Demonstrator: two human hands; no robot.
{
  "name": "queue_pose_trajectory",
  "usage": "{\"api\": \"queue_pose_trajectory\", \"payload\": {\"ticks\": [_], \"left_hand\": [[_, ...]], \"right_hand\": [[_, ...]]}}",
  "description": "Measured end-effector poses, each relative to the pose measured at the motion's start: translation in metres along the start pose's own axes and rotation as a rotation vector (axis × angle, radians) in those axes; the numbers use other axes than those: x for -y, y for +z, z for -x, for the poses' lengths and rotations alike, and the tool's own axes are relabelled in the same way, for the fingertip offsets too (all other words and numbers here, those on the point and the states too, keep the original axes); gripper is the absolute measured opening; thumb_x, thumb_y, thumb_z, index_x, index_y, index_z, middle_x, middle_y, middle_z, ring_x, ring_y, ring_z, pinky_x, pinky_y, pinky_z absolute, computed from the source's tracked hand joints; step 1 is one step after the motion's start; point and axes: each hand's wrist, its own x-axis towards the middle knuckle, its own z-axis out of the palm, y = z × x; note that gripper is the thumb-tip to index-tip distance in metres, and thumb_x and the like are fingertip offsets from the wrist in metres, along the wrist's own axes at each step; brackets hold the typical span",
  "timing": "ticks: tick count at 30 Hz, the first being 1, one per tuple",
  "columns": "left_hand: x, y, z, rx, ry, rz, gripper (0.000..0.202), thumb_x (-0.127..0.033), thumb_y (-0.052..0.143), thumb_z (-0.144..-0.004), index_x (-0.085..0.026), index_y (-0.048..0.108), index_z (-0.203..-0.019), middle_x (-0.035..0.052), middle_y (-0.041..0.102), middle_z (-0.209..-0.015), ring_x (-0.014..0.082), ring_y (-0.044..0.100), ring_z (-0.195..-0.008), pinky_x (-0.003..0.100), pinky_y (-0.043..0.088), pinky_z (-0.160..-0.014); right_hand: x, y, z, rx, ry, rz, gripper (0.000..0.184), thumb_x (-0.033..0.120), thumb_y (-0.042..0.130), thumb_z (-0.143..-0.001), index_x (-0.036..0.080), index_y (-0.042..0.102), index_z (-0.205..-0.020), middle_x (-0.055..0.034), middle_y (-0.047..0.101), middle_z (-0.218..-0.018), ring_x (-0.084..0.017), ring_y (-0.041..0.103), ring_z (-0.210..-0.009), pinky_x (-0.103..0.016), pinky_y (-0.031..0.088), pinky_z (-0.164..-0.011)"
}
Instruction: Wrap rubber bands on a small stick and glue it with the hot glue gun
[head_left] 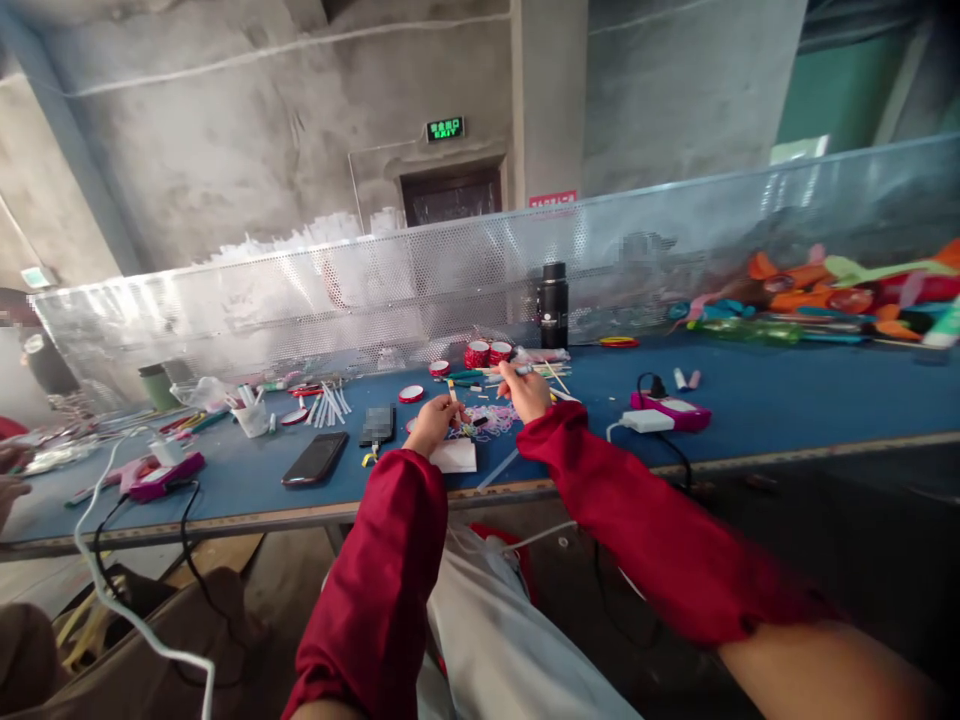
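My left hand (433,425) is closed in a pinch on a small yellow-and-white stick (451,387) that points upward. To its right, my right hand (529,394) is closed around a slim grey pen-like thing (520,370), whose exact kind is too small to make out. Below and between the hands lies a heap of thin, pastel-coloured strips (491,422). A folded white paper or small box (455,457) sits at the table edge by my left wrist. Beyond the hands stand rolls of red tape (478,353), with thin sticks near them.
A phone (315,459) and a dark pouch-like item (377,425) lie to the left, near a white cup (252,417). A black bottle (553,306) stands behind. Magenta power strips (679,412) with cords are on the blue table (787,400). A perforated metal panel (465,280) runs along the back.
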Motion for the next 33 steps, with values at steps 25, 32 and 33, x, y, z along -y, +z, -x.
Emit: {"api": "queue_pose_trajectory", "payload": {"ticks": [25,32,33], "left_hand": [[-0.011,-0.002,0.005,0.04,-0.086,-0.075,0.021,-0.032,0.058,-0.089,-0.014,0.063,-0.078,0.0043,0.067,-0.068,0.0087,0.048,-0.051,0.022,0.031,-0.05],[-0.007,-0.002,0.003,0.019,-0.079,-0.034,0.023,-0.036,0.064,-0.086,-0.014,0.063,-0.079,0.004,0.067,-0.066,0.0083,0.048,-0.05,0.021,0.032,-0.05],[-0.006,-0.003,0.003,0.014,-0.076,-0.032,0.022,-0.036,0.064,-0.086,-0.014,0.063,-0.08,0.0041,0.067,-0.066,0.0084,0.048,-0.05,0.021,0.033,-0.05]], "right_hand": [[-0.002,-0.002,0.035,-0.114,-0.27,0.314,0.025,0.034,0.056,-0.087,0.023,0.066,-0.107,-0.0057,0.076,-0.086,-0.023,0.071,-0.081,-0.032,0.054,-0.078],[-0.005,-0.004,0.031,-0.129,-0.284,0.337,0.019,0.034,0.056,-0.084,0.024,0.068,-0.094,-0.0065,0.076,-0.09,-0.024,0.07,-0.083,-0.033,0.054,-0.078],[-0.005,-0.004,0.031,-0.124,-0.282,0.331,0.019,0.035,0.056,-0.085,0.024,0.068,-0.095,-0.0063,0.076,-0.089,-0.023,0.07,-0.083,-0.033,0.053,-0.078]]}}
